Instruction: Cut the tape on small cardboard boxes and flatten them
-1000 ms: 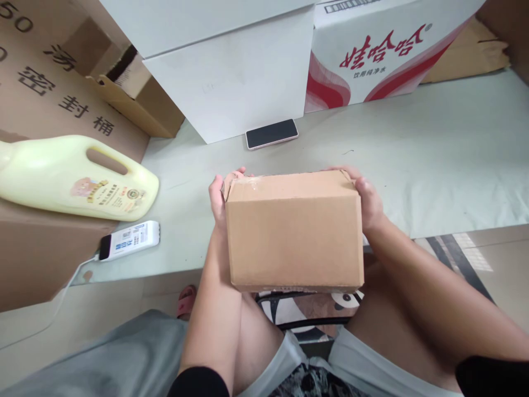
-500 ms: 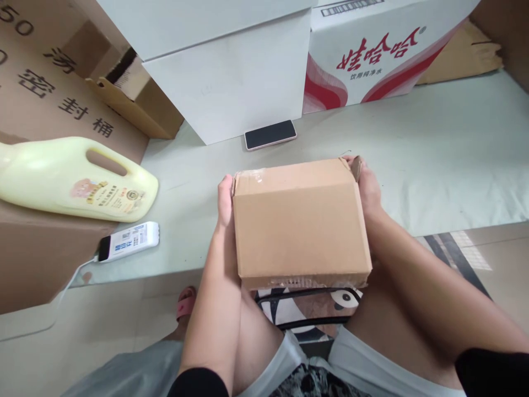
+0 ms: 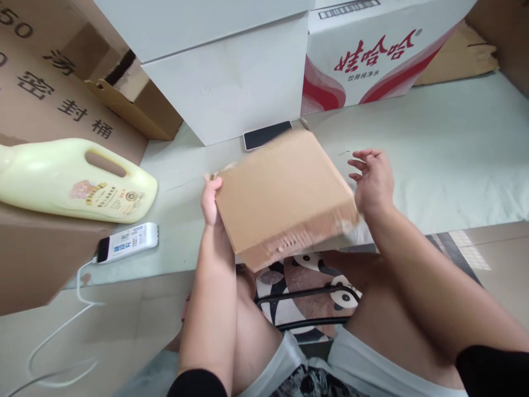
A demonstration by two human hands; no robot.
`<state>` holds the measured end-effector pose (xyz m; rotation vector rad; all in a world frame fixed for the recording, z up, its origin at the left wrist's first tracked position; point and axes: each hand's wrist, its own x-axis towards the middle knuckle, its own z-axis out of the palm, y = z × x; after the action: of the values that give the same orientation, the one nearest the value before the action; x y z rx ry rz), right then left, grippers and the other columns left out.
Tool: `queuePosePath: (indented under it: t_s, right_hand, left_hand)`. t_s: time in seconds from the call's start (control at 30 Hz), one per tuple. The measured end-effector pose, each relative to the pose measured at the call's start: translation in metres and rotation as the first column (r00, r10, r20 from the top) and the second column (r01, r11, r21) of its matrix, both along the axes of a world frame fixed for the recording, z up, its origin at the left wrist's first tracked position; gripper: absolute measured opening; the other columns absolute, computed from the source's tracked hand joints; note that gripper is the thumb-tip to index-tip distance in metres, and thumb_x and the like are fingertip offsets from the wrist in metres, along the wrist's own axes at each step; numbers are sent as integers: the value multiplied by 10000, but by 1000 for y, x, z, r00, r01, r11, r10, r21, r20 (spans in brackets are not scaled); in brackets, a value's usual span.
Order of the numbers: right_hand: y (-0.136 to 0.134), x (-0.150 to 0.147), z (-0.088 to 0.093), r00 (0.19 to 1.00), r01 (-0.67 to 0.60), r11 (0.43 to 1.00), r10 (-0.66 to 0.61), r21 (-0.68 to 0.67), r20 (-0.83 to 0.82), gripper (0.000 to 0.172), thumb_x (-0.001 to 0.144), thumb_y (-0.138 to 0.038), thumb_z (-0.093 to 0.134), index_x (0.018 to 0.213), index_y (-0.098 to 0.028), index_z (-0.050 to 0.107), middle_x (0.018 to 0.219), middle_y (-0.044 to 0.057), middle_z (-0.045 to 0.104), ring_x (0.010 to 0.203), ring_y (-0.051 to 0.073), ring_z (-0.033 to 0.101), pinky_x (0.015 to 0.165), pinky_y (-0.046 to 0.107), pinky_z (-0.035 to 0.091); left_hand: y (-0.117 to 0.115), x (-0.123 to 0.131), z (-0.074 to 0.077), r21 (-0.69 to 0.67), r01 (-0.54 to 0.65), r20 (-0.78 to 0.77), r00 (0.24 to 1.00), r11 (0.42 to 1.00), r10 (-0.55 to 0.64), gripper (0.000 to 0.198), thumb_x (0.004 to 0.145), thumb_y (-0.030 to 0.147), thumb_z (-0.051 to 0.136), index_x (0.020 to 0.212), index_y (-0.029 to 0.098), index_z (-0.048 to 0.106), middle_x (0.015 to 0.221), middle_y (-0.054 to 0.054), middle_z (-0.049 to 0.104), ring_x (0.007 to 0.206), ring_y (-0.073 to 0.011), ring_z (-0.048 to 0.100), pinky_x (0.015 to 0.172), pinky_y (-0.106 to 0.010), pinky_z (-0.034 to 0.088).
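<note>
A brown cardboard box (image 3: 285, 190) is tilted and slightly blurred in front of me, over the front edge of the cloth-covered surface. Gripping its left end is my left hand (image 3: 211, 201), with the thumb on top and the other fingers hidden behind the cardboard. My right hand (image 3: 374, 179) is off the box's far right side, its fingers apart and partly curled, holding nothing; the wrist is close to the box's right corner. Just behind the box lies a dark-screened phone (image 3: 264, 136), partly covered by it.
White boxes (image 3: 231, 82) and a red-and-white carton (image 3: 367, 60) stand at the back. On the left are a yellow bottle (image 3: 78, 182), a white device with a cable (image 3: 128, 242), and large brown cartons (image 3: 33, 259). Pale green cloth (image 3: 446, 149) covers the surface.
My right hand has let go of the box and opened to its right. The box has turned counter-clockwise in my left hand, its right end swinging up toward the phone.
</note>
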<state>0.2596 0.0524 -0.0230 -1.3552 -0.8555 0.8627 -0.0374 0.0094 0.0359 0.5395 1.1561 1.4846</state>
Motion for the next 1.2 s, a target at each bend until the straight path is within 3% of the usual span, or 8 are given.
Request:
queuePosePath:
  t_s: [0.1, 0.23, 0.43, 0.67, 0.77, 1.03, 1.2]
  right_hand:
    - [-5, -4, 6, 996, -94, 996, 94, 10, -4, 173, 884, -430, 505, 972, -286, 545, 1219, 56, 675, 1123, 260, 674, 840, 426, 531]
    - [-15, -11, 11, 952, -248, 964, 224, 99, 210, 267, 884, -420, 567, 1120, -294, 569, 1286, 67, 656, 1220, 275, 641, 983, 483, 524]
    - [-22, -19, 15, 867, -296, 943, 197, 154, 458, 561, 834, -533, 696, 1313, -318, 500, 1440, 104, 569, 1374, 323, 533, 1062, 535, 488]
    - [-20, -15, 12, 795, -396, 912, 279, 112, 539, 582, 742, -370, 694, 1294, -272, 537, 1330, 115, 634, 1257, 345, 591, 1058, 562, 482]
    - [-18, -14, 11, 775, -418, 903, 297, 100, 559, 599, 728, -378, 725, 1283, -258, 534, 1276, 123, 648, 1182, 350, 608, 1049, 564, 478]
    - [-15, -17, 15, 783, -243, 970, 194, 3, 591, 677, 645, -494, 833, 1186, -252, 505, 1221, 124, 621, 1143, 359, 594, 999, 573, 481]
    - [-17, -19, 25, 795, -139, 980, 194, -139, 575, 535, 657, -466, 764, 1053, -257, 471, 1123, 78, 647, 972, 301, 620, 808, 455, 493]
  left_hand:
    - [3, -3, 0, 73, -73, 54, 996, 995, 70, 372, 774, 559, 615, 921, 228, 699, 977, -78, 768, 1087, -299, 717, 854, -352, 598]
    - [5, -5, -2, 165, -95, 4, 995, 982, 95, 372, 759, 580, 609, 881, 233, 663, 1065, -96, 768, 1209, -317, 664, 931, -360, 572]
    - [9, -2, -7, 57, -103, -14, 994, 993, 104, 441, 707, 578, 664, 947, 209, 669, 968, -92, 767, 1141, -338, 705, 900, -376, 586]
    - [10, 3, -7, 29, -97, 33, 995, 995, 96, 400, 717, 538, 669, 926, 198, 690, 941, -96, 775, 1080, -331, 726, 880, -385, 599]
    - [9, 4, -6, 27, -83, 51, 995, 996, 81, 407, 731, 551, 664, 929, 196, 694, 959, -107, 777, 1093, -338, 719, 870, -395, 604]
    - [9, 9, -8, 17, -15, 90, 996, 1000, 14, 434, 750, 529, 683, 984, 164, 704, 947, -115, 774, 1125, -343, 721, 933, -396, 592]
    - [10, 12, -10, 32, -10, 50, 999, 999, 8, 399, 734, 514, 712, 938, 171, 702, 931, -95, 771, 1126, -334, 723, 947, -388, 595]
